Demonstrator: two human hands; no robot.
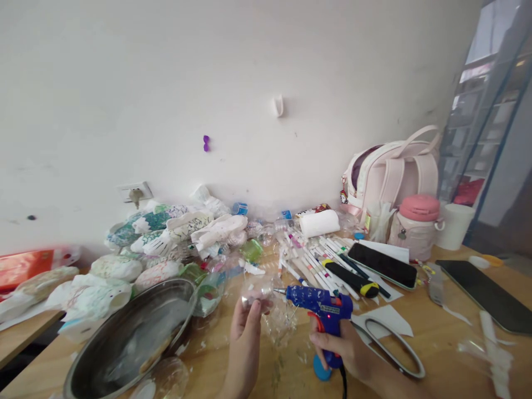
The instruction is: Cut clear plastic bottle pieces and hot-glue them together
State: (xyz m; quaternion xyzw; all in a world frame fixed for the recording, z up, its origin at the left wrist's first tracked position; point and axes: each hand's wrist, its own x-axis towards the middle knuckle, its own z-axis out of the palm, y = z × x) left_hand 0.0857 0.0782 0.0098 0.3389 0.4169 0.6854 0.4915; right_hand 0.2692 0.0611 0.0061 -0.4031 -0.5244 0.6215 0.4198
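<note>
My left hand (pixel 244 328) is raised at the lower middle and pinches a small clear plastic piece (pixel 256 292) between thumb and fingers. My right hand (pixel 346 349) grips a blue hot glue gun (pixel 320 303) by its handle, a finger on the orange trigger. The gun's metal nozzle points left at the plastic piece, a short gap away. More crumpled clear plastic (pixel 282 324) lies on the wooden table (pixel 440 338) under both hands.
A steel bowl (pixel 128 338) sits at the lower left, a heap of painted white shapes (pixel 166 238) behind it. Pens (pixel 316 257), a phone (pixel 382 265), scissors (pixel 390 346), a tablet (pixel 486 293), a pink flask (pixel 418 226) and a pink backpack (pixel 390 169) fill the right side.
</note>
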